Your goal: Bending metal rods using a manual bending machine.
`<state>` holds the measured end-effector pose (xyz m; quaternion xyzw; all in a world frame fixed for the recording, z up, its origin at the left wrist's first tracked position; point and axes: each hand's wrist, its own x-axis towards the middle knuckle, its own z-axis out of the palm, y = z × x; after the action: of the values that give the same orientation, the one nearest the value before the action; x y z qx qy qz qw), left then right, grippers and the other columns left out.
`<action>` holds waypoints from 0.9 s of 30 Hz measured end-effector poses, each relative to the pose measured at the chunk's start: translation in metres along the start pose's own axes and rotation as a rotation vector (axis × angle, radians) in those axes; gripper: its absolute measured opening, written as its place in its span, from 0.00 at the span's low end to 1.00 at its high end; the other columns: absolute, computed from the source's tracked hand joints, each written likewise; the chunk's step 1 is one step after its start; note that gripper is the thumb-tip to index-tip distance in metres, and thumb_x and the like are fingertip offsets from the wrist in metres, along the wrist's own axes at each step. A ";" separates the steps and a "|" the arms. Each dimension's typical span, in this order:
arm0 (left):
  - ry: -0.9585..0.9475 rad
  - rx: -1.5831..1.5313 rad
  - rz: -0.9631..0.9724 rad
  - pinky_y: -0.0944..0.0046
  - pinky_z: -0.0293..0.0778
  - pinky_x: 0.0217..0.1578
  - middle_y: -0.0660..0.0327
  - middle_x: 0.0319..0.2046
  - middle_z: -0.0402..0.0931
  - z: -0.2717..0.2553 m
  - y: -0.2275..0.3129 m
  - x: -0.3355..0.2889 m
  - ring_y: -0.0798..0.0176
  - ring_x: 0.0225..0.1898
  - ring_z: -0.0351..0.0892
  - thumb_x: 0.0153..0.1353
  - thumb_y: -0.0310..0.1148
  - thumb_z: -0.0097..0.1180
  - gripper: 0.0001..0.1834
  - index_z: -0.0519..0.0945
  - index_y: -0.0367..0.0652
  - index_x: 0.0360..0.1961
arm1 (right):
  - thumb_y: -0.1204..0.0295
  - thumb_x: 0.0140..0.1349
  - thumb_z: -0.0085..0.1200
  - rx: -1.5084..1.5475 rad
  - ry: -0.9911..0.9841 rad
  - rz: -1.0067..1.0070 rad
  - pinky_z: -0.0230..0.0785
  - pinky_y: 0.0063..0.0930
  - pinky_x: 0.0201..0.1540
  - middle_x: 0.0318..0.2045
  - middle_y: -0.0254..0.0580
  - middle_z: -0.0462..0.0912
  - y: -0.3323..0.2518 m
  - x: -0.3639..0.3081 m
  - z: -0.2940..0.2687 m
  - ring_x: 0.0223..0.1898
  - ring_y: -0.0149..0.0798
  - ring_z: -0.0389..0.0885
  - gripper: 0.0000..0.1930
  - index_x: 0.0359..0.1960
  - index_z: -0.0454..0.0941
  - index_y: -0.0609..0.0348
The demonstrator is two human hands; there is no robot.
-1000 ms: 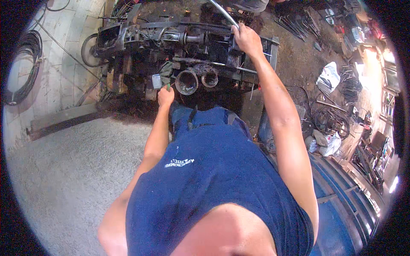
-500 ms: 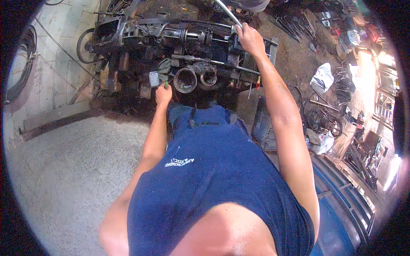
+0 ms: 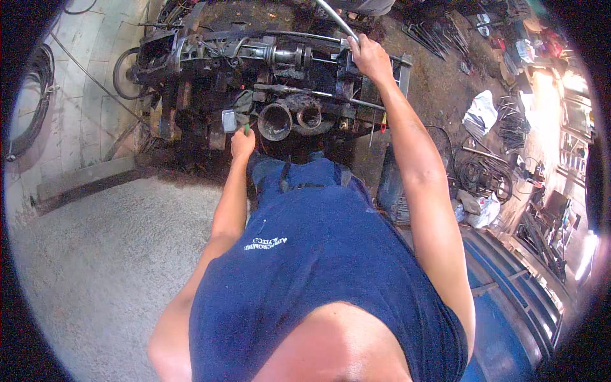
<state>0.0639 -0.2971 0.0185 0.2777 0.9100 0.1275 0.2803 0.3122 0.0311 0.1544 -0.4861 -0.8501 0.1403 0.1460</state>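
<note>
In the head view, a long, silver metal bar (image 3: 336,18) is gripped near its lower end by the right hand (image 3: 371,59), its fingers wrapped round it, above the right part of a dark, greasy metal machine (image 3: 210,51). A small, green object (image 3: 247,129) is held in the closed left hand (image 3: 242,144), at the machine's near side.

Two round, open-mouthed metal cups, a larger one (image 3: 275,121) and a smaller one (image 3: 309,116), are set side by side, between the left hand and the right forearm. A dark green, crumpled item (image 3: 244,104) and a pale, rectangular piece (image 3: 229,121) are seen just beyond the left hand. To the right, the floor is crowded by a white, crumpled sheet (image 3: 480,113) and a coil of dark hose (image 3: 487,177); a black cable coil (image 3: 39,108) is seen at far left.

The bar's far end is cut off by the top edge. Most of the green object is hidden by the left hand, and its kind cannot be told. The machine's underside is lost in shadow, and the right rim is washed out by glare.
</note>
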 end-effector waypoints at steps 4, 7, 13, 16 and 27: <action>-0.013 0.016 0.007 0.46 0.71 0.48 0.38 0.41 0.77 0.001 -0.001 0.002 0.36 0.46 0.76 0.59 0.45 0.48 0.25 0.76 0.40 0.52 | 0.51 0.67 0.39 0.014 0.010 -0.013 0.72 0.52 0.39 0.30 0.59 0.81 -0.002 0.001 0.002 0.34 0.60 0.80 0.23 0.38 0.75 0.61; -0.014 0.003 -0.012 0.45 0.71 0.48 0.38 0.41 0.77 0.003 -0.002 0.002 0.36 0.46 0.75 0.59 0.45 0.48 0.25 0.76 0.40 0.52 | 0.52 0.67 0.40 -0.002 0.012 -0.013 0.72 0.52 0.39 0.30 0.59 0.81 -0.005 0.001 0.003 0.34 0.60 0.80 0.22 0.38 0.75 0.60; -0.018 0.036 0.005 0.45 0.71 0.49 0.39 0.41 0.78 0.005 -0.006 0.005 0.37 0.46 0.76 0.59 0.45 0.48 0.24 0.76 0.41 0.52 | 0.53 0.67 0.41 -0.008 0.038 -0.015 0.72 0.52 0.37 0.28 0.58 0.81 -0.005 0.001 0.006 0.33 0.60 0.80 0.21 0.37 0.75 0.61; 0.023 0.017 0.010 0.45 0.71 0.48 0.39 0.40 0.78 0.008 -0.009 0.006 0.37 0.46 0.76 0.59 0.45 0.48 0.24 0.77 0.43 0.51 | 0.53 0.67 0.41 0.009 0.056 -0.016 0.73 0.52 0.37 0.28 0.59 0.81 -0.005 0.000 0.004 0.32 0.60 0.80 0.22 0.36 0.74 0.61; 0.041 0.021 0.006 0.45 0.72 0.47 0.38 0.40 0.77 0.007 -0.003 0.000 0.37 0.45 0.76 0.60 0.44 0.47 0.23 0.76 0.42 0.51 | 0.51 0.66 0.41 -0.005 0.044 -0.025 0.73 0.52 0.37 0.27 0.59 0.81 -0.005 0.004 0.007 0.32 0.60 0.81 0.23 0.34 0.75 0.63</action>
<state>0.0669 -0.2987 0.0118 0.2807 0.9160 0.1243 0.2583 0.3038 0.0317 0.1503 -0.4787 -0.8531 0.1257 0.1651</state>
